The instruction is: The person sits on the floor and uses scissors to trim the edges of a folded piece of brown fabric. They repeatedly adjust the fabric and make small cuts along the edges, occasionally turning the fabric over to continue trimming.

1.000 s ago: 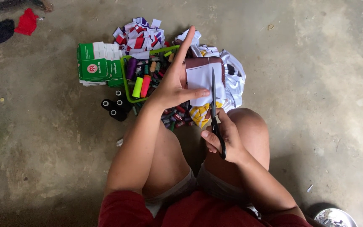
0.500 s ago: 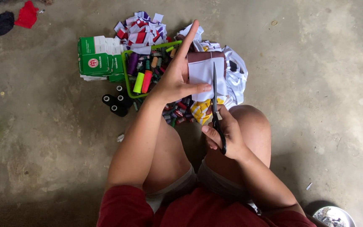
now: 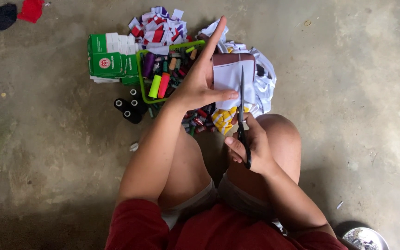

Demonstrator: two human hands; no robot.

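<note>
Holding the card (image 3: 230, 76) up over the floor (image 3: 348, 92) before my knees, my left hand (image 3: 199, 83) pinches its edge, forefinger straight; my right hand (image 3: 251, 143) fingers grip scissors (image 3: 241, 115) cutting into it.

A green and white rectangular carton (image 3: 109, 59) lies flat on the concrete floor (image 3: 47, 153), just left of the green basket (image 3: 140, 69).
</note>
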